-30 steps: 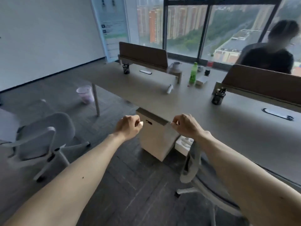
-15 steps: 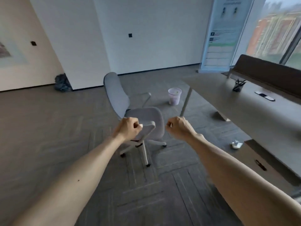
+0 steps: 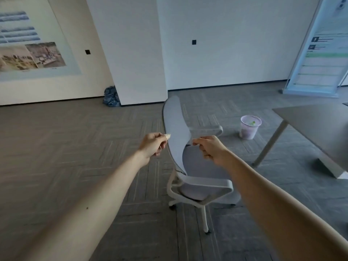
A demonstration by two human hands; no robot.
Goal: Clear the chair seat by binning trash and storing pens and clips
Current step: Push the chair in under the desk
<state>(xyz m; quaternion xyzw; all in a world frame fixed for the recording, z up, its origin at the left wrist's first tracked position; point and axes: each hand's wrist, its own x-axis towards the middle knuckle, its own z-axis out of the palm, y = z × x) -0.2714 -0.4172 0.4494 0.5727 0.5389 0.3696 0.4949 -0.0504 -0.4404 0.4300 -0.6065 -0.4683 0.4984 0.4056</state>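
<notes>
A grey office chair (image 3: 177, 129) with white arms stands in front of me, side-on, its seat (image 3: 203, 162) facing right. I see no loose items on the part of the seat that shows. My left hand (image 3: 153, 146) is curled shut just left of the chair back. A small pale tip shows at its thumb; I cannot tell whether it is a wrapped fingertip or a scrap. My right hand (image 3: 209, 149) is curled shut over the seat, beside the chair back. A pale bin (image 3: 250, 127) holding something green stands on the floor beyond the chair.
A grey desk (image 3: 320, 125) with slanted legs fills the right side. A dark bag (image 3: 111, 97) lies against the wall corner. A banner stand (image 3: 320, 53) leans at the far right. Carpet floor stretches to the left.
My view has swung left from the desk to the chair and moved closer to it. Both hands stay curled and held out in front of me.
</notes>
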